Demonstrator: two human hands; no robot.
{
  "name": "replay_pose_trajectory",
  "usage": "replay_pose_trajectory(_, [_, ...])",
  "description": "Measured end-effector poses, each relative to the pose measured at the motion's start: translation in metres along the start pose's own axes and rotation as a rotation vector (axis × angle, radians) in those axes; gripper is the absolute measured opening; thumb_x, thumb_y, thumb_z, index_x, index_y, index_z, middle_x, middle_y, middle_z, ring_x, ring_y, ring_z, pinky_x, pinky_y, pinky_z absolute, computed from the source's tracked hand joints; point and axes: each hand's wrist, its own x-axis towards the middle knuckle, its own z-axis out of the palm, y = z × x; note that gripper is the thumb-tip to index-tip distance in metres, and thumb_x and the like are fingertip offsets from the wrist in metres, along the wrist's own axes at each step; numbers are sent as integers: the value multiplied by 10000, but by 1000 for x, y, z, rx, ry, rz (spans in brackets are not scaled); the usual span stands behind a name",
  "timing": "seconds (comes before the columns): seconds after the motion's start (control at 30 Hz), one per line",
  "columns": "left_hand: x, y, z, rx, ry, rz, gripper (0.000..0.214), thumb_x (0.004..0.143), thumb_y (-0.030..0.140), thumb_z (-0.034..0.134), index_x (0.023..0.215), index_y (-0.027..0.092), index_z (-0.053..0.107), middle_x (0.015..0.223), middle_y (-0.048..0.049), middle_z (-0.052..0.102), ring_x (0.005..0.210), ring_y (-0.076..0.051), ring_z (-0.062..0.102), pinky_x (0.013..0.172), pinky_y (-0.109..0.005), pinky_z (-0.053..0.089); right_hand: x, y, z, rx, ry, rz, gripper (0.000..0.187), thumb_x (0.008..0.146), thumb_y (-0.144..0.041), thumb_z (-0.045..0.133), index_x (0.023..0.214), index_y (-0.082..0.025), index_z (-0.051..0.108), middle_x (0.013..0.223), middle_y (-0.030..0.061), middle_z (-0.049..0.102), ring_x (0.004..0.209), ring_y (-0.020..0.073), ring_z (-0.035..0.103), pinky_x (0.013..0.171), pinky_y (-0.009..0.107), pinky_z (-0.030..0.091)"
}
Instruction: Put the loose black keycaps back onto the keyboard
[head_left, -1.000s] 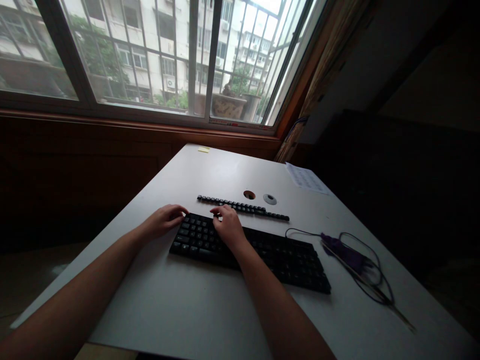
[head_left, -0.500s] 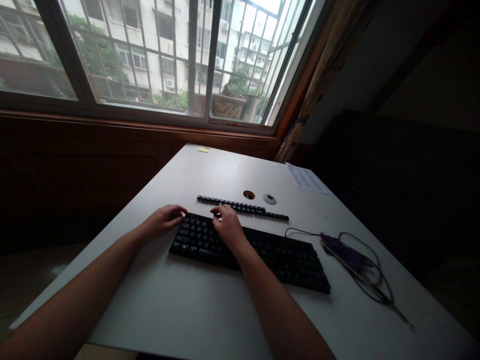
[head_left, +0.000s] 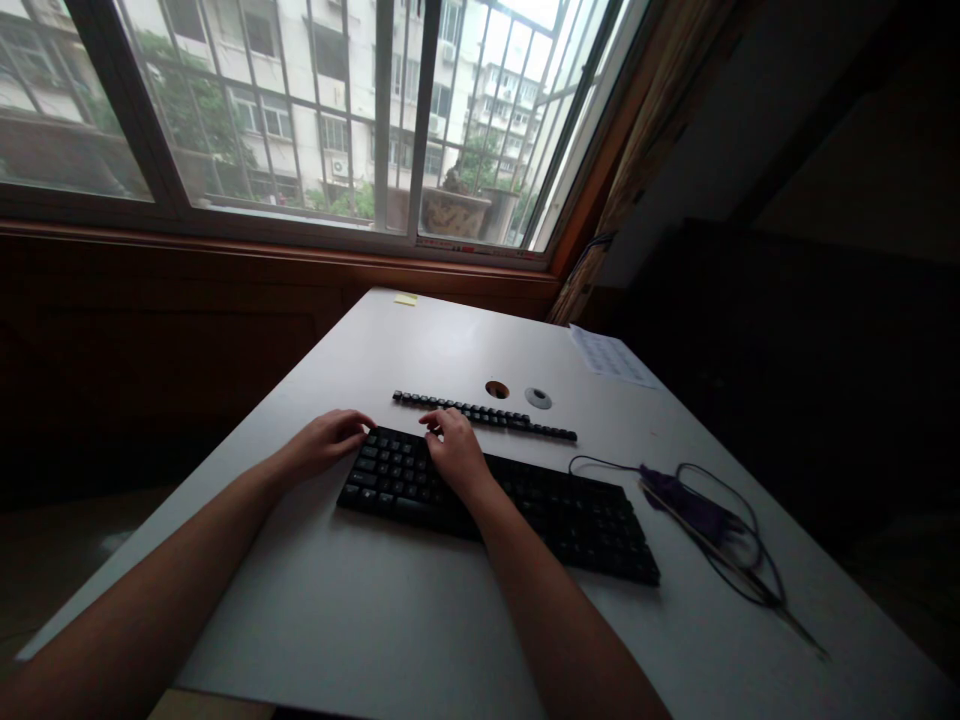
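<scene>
A black keyboard [head_left: 540, 510] lies on the white table [head_left: 420, 620]. Just behind it runs a row of loose black keycaps [head_left: 510, 417]. My left hand [head_left: 330, 442] rests at the keyboard's far left corner, its fingers curled against the edge. My right hand [head_left: 454, 452] lies on the keyboard's left half. Its fingertips are pinched together at the top row of keys, close to the loose keycaps; what they hold, if anything, is hidden.
The keyboard's cable with a purple plug [head_left: 694, 510] is coiled to the right. Behind the keycaps are a round hole [head_left: 496, 389] and a grey disc [head_left: 538, 398]. A printed sheet [head_left: 611, 357] and a yellow note [head_left: 406, 298] lie at the far edge, under the window.
</scene>
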Motion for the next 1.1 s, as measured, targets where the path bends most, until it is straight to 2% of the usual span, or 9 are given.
replay_pose_trajectory(0.73, [0, 0, 0, 0, 10, 5, 245, 908, 310, 545, 1086, 205, 676, 928, -49, 685, 812, -190, 635, 719, -299, 492, -2, -1, -2, 82, 64, 36, 282, 774, -65, 587, 982, -209, 712, 959, 38, 615, 854, 167, 614, 875, 338, 505])
replay_pose_trajectory(1.1, [0, 0, 1, 15, 13, 7, 246, 906, 318, 541, 1084, 216, 676, 912, -44, 689, 811, -197, 634, 715, -300, 491, -2, 0, -2, 80, 43, 12, 225, 763, -75, 608, 896, -220, 717, 885, 19, 638, 837, 174, 618, 837, 323, 506])
